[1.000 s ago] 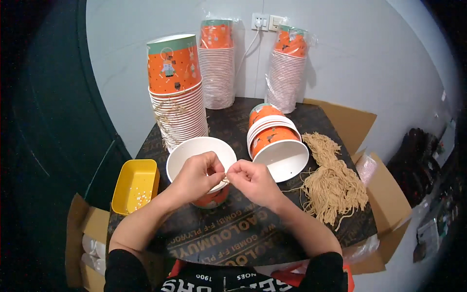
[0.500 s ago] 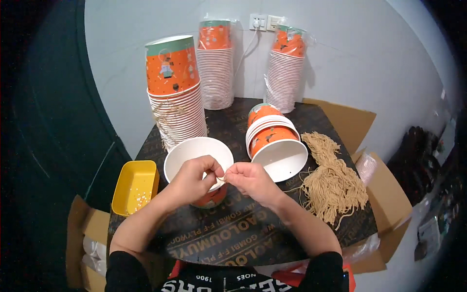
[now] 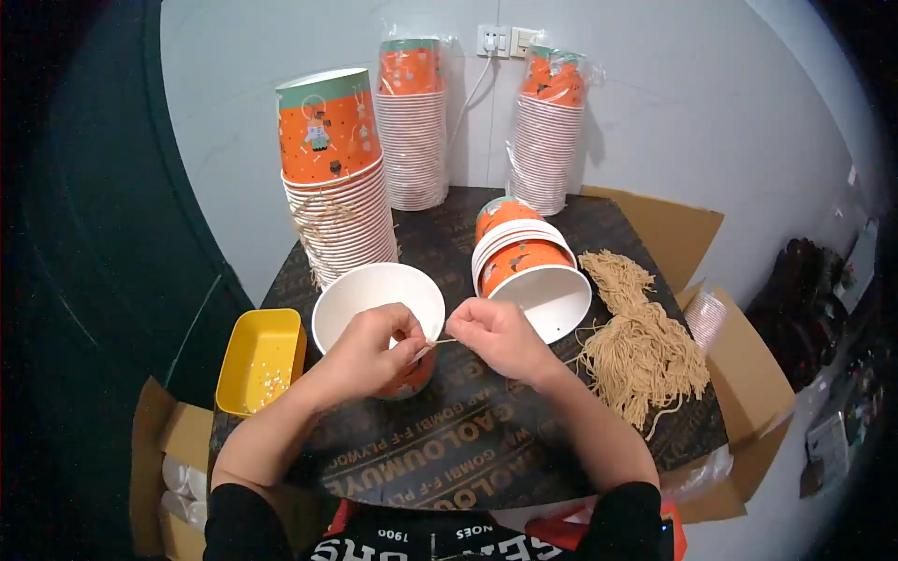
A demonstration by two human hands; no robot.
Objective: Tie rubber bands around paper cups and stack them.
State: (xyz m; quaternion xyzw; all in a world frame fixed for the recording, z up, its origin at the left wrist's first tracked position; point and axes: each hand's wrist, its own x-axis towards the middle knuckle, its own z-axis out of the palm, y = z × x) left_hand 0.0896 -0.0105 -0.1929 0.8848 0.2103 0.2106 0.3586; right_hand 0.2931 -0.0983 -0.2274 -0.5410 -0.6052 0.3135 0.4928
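Note:
A white-lined paper bucket [image 3: 374, 292] with an orange printed outside stands tilted in front of me. At its near right rim my left hand [image 3: 369, 348] is closed in a pinch on a thin tan string [image 3: 443, 341]. My right hand [image 3: 500, 338] grips the same string a short way to the right, and the piece between the hands is taut. Fingers hide where the string meets the rim. Beside my right hand, a few nested buckets [image 3: 526, 266] lie on their side, the open mouth toward me. A bundle of tan strings [image 3: 641, 360] lies to the right.
A tall bucket stack [image 3: 339, 220] with strings hanging on it stands at the left. Two plastic-wrapped stacks, one left [image 3: 412, 140] and one right [image 3: 547, 140], stand by the wall. A yellow tray [image 3: 245, 360] holds small white bits. Cardboard boxes [image 3: 748, 383] flank the dark table [image 3: 412, 458].
My right hand has moved a little to the right, away from my left hand, drawing the string out straight between them. My left hand stays at the bucket's rim.

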